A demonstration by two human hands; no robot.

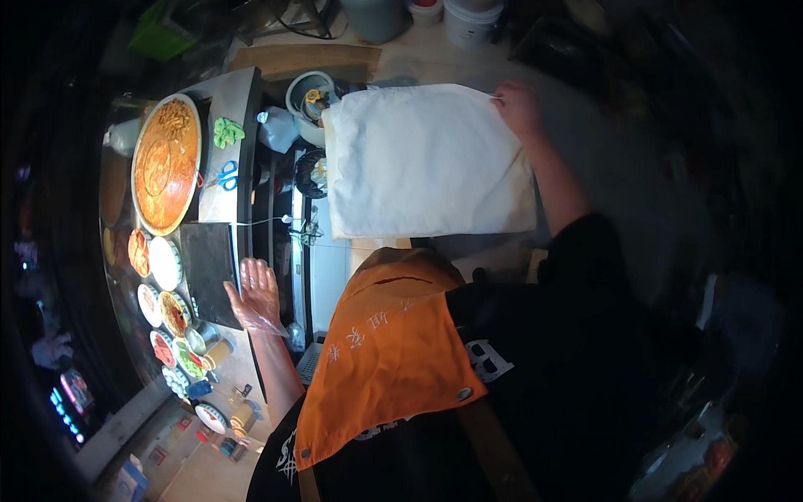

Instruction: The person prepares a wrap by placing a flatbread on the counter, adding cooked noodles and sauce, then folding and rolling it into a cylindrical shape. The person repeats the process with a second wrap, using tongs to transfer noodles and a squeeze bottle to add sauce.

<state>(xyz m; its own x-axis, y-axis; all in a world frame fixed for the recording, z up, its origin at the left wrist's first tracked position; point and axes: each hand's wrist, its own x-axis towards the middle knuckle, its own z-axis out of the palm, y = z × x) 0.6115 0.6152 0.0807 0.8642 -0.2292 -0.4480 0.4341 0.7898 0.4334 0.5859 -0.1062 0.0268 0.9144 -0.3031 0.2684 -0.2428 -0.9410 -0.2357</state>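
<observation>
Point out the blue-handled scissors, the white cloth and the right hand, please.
Blue-handled scissors (223, 176), head view: on the handles.
White cloth (431, 161), head view: middle of its upper surface.
Right hand (519, 107), head view: back of the hand.

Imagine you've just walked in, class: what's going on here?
A person's right hand holds the far right corner of a white cloth spread in front of them. Their left hand is open beside a dark flat panel on the counter. Also on the counter is a large pan of reddish food.
</observation>
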